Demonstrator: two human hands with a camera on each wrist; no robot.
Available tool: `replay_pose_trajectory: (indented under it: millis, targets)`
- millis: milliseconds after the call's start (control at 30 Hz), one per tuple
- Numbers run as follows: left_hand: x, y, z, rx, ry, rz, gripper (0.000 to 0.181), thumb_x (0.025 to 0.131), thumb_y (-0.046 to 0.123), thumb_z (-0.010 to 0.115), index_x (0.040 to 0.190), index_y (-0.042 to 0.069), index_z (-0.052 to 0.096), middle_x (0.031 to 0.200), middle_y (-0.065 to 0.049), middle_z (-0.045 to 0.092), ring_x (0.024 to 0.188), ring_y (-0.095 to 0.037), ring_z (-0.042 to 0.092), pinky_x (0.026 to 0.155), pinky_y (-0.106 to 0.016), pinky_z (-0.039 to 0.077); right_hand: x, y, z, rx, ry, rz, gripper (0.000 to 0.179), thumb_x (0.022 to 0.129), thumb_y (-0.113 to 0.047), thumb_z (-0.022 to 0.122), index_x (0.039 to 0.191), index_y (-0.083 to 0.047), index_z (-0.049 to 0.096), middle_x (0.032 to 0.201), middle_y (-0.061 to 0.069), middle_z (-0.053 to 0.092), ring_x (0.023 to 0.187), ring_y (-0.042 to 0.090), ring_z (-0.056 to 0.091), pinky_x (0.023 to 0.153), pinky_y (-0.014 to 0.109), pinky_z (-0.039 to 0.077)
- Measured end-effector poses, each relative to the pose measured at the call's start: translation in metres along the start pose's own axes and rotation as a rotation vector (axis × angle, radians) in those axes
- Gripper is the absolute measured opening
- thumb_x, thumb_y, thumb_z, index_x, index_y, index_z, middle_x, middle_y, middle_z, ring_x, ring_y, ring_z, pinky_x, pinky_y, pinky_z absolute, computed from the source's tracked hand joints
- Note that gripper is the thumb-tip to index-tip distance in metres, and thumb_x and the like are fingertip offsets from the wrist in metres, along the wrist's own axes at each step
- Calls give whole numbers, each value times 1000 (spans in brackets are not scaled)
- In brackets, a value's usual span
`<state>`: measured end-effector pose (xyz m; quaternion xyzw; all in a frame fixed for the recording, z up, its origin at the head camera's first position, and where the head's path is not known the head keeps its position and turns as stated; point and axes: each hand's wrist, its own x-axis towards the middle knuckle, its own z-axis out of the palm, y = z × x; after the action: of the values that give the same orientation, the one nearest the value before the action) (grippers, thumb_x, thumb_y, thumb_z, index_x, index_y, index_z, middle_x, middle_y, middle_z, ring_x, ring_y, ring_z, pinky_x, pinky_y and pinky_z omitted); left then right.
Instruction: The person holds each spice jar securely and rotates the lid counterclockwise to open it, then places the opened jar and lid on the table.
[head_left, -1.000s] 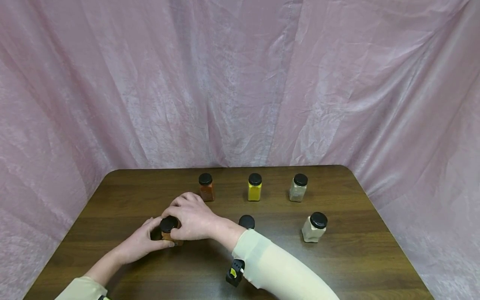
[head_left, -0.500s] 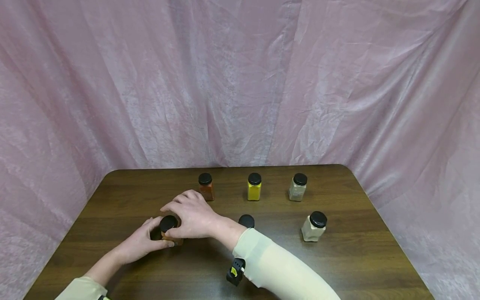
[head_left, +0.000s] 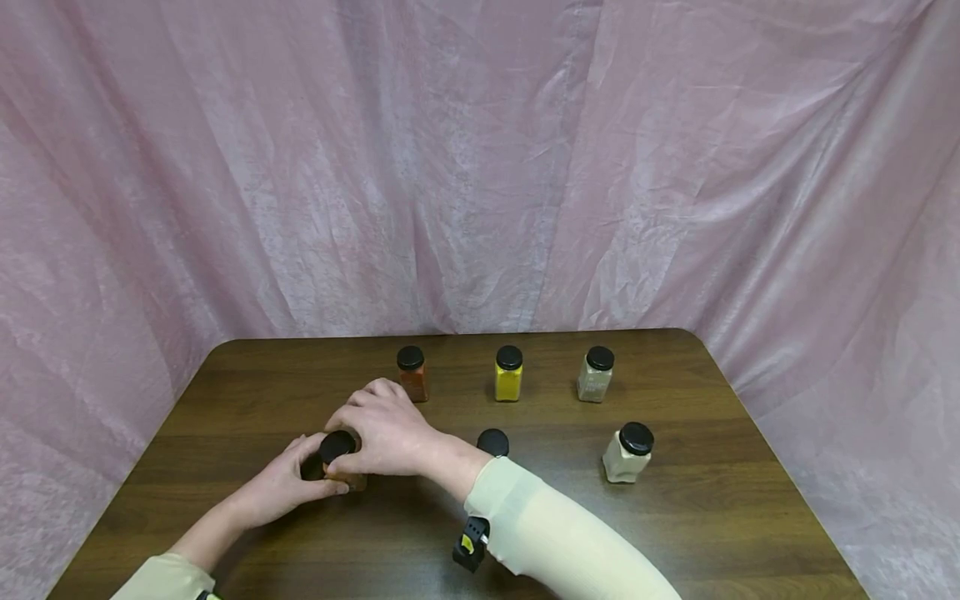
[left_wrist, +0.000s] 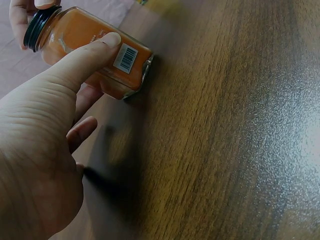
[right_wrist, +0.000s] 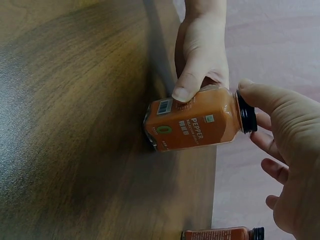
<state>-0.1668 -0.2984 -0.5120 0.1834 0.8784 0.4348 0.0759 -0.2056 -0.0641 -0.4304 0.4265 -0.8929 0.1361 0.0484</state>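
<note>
An orange pepper jar point(right_wrist: 200, 120) with a black lid point(right_wrist: 246, 112) stands at the left of the table. My left hand point(head_left: 281, 492) grips its glass body, the thumb lying along the side by the barcode label in the left wrist view. From the other side my right hand point(head_left: 390, 433) reaches over and pinches the lid between thumb and fingers, as the right wrist view shows. Part of the jar is hidden behind both hands in the head view.
Behind the hands stand a red-brown jar point(head_left: 413, 383), a yellow jar point(head_left: 508, 382) and a pale grey jar point(head_left: 595, 383). A cream jar point(head_left: 622, 462) stands at the right. Another black lid point(head_left: 493, 442) shows behind my right forearm. Pink curtain point(head_left: 480, 167) hangs behind the table point(head_left: 712, 500).
My right hand's fingers spread off the lid half a second ago and have come back in around it. The left hand and the jar stay in place.
</note>
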Motion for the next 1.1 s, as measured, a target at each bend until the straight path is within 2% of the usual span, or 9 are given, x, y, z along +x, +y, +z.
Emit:
replay_pose_trajectory:
  millis: [167,400,600,733,833,933,1000,1100]
  targets:
    - [0,2,0,-33,-27,-31,46,88,35,83,128,34,61,141,3,57,149,-46,15,110,-75,-4,1,-1,1,13,-20,4,39,85,-64,74,115,-40,72,116,-20,60,124,11,43,110,36,31]
    - [-2,2,0,-27,-24,-77,58,87,38,83,139,36,57,151,-4,49,149,-54,3,106,-79,0,1,-1,0,15,-53,-21,36,90,-52,74,123,-38,71,122,-16,60,124,11,43,108,36,33]
    - [-3,2,0,2,0,-88,56,85,40,84,135,32,59,148,-9,50,147,-52,13,107,-78,9,0,-2,-1,55,-100,-34,38,92,-40,71,130,-40,67,129,-18,57,127,9,41,109,35,33]
    - [-4,3,0,25,-1,-105,56,86,43,83,135,30,59,144,-12,48,142,-47,25,104,-72,26,0,-4,-2,69,-119,-43,40,92,-35,70,132,-41,66,131,-19,56,128,9,39,109,35,33]
    - [-5,3,-1,34,-8,-114,57,86,45,83,135,30,58,140,-12,47,137,-41,33,101,-64,34,0,-4,-2,72,-120,-46,41,92,-33,70,132,-42,66,132,-20,56,129,9,39,110,35,32]
    - [-5,4,-1,35,-15,-114,56,87,45,82,135,30,58,141,-12,47,139,-41,31,102,-65,34,-1,-4,-2,71,-113,-49,42,91,-32,70,132,-42,65,132,-20,56,130,9,38,110,35,32]
    - [-5,4,-1,30,-22,-110,56,87,44,82,135,31,58,141,-10,47,136,-39,34,101,-64,35,-1,-4,-1,70,-103,-49,45,91,-33,71,134,-41,64,133,-19,56,131,9,38,110,35,33]
    - [-4,4,-2,32,-17,-91,56,87,43,82,136,33,57,142,-6,48,135,-34,34,101,-64,34,-1,-3,0,70,-84,-39,51,91,-39,72,140,-40,59,136,-17,55,132,11,38,111,36,32]
